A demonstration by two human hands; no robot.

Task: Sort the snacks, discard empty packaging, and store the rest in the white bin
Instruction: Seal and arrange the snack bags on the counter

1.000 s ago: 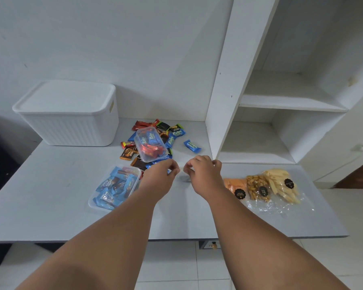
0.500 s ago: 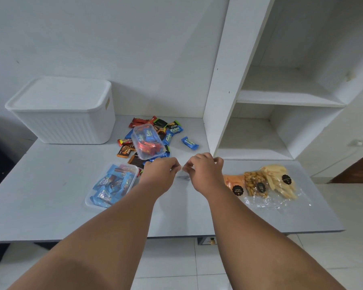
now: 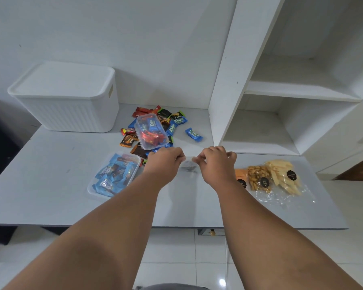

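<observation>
My left hand (image 3: pixel 165 162) and my right hand (image 3: pixel 215 164) each pinch one top corner of a small clear plastic bag (image 3: pixel 188 166), stretched between them just above the table (image 3: pixel 50 185). Something dark shows in the bag's bottom. A clear tub (image 3: pixel 150 131) with red and blue wrapped snacks lies on a loose pile of wrapped snacks (image 3: pixel 168 118). A second clear tub (image 3: pixel 113 177) holds light blue packets. The white bin (image 3: pixel 67 97) stands at the back left with its lid on.
Clear bags of orange snacks, nuts and yellow chips (image 3: pixel 268 178) lie at my right on the table. One blue wrapped snack (image 3: pixel 194 134) lies apart by the white shelf unit (image 3: pixel 281 91). The table's front edge is near me, with tiled floor below.
My hands have moved slightly apart, and the clear bag now shows stretched between them. The view has shifted a little.
</observation>
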